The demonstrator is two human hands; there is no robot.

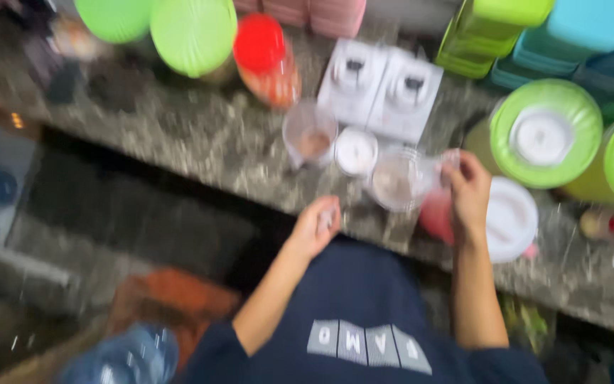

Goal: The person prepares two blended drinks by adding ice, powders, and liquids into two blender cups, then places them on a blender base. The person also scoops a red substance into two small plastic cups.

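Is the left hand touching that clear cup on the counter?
Apart. The head view shows the left hand at the counter's edge, with bare stone between it and the clear cup.

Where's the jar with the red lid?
In the head view, the jar with the red lid stands on the stone counter at the top middle, just right of a big green lid and left of two white boxes.

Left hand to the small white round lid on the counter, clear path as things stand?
Probably yes. The left hand sits at the counter's near edge, just below the small white round lid. Nothing lies between them; the clear plastic cups flank it. Blur hides fine detail.
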